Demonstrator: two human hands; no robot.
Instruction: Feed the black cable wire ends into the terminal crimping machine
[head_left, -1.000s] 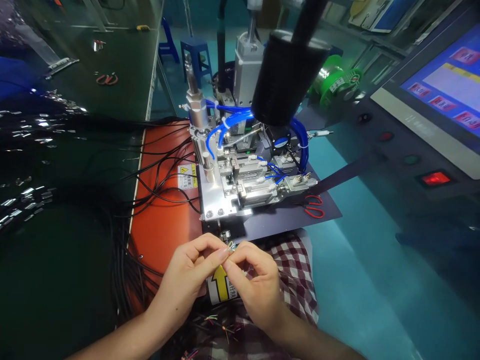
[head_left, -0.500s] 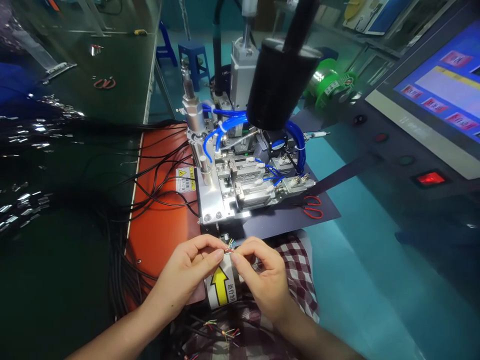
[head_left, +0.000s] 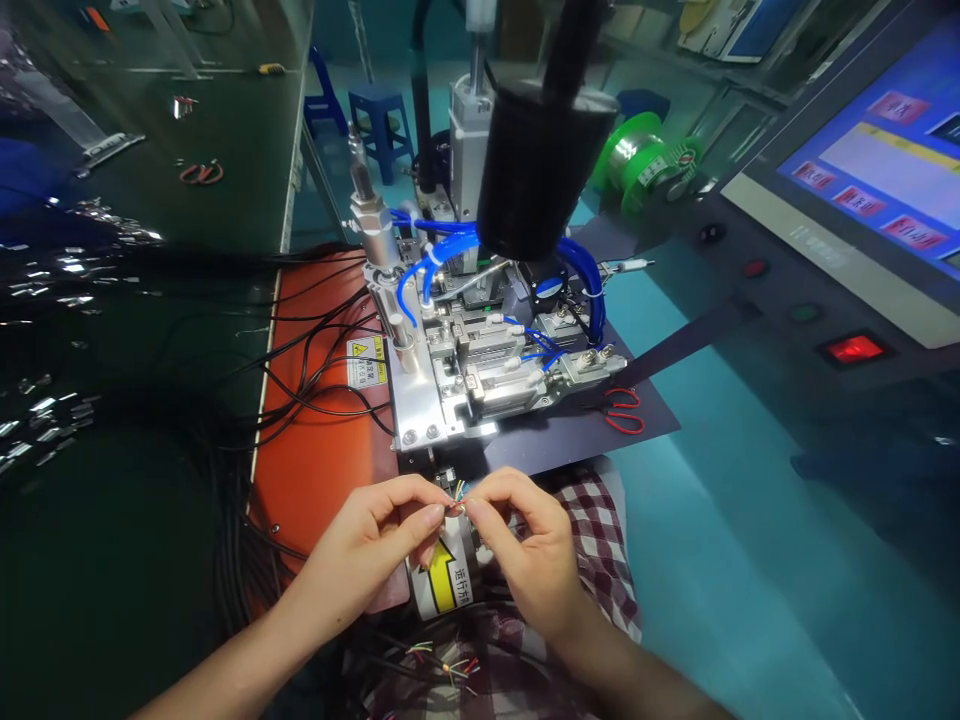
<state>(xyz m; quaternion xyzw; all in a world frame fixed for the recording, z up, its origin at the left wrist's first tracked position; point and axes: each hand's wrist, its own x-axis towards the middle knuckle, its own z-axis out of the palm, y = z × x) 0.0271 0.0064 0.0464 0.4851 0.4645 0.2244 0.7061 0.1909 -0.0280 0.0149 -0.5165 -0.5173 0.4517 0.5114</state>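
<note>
Above the lap, close to the near edge of the silver metal machine [head_left: 480,370], the left hand [head_left: 390,535] and the right hand [head_left: 529,545] meet almost fingertip to fingertip. Each hand pinches the thin multicoloured wires [head_left: 459,493] between thumb and forefinger; yellow, blue and reddish strands show between them. Which strand each hand grips is too small to tell.

Just below the wires sits a rounded part with a white label bearing a yellow arrow [head_left: 442,582]. Lower still, loose bare-ended cables with coloured strands [head_left: 448,666] lie over the burgundy-and-white checked cloth [head_left: 600,560].

To the left of the machine, long black cables [head_left: 304,375] trail across an orange-red panel [head_left: 322,440]. On the dark plate at its right lie red-handled scissors [head_left: 624,411]. Over the machine hangs a black cylindrical shade [head_left: 544,170], with a green spool [head_left: 636,165] behind it to the right. Farther right, a blue-lit screen [head_left: 885,190] stands above a glowing red switch [head_left: 856,349].
</note>
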